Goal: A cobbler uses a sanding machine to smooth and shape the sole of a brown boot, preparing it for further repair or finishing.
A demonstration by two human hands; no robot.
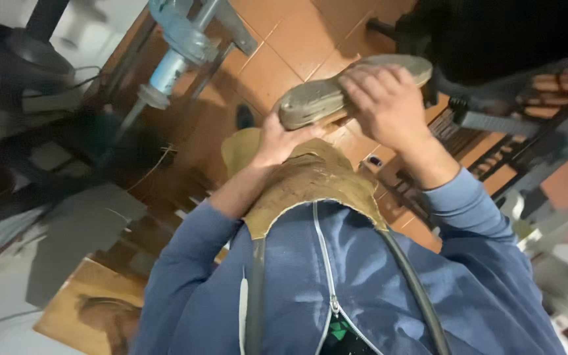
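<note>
Sole (336, 89) upturned, toe up-right, both hands gripping

Orange tile floor (297, 39) w/ metal stand (185, 46), dark fan base (21, 59).

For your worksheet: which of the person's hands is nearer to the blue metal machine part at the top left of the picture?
Left. The left hand grips the shoe sole at its end toward the blue machine part; the right hand lies on the sole's far side.
</note>
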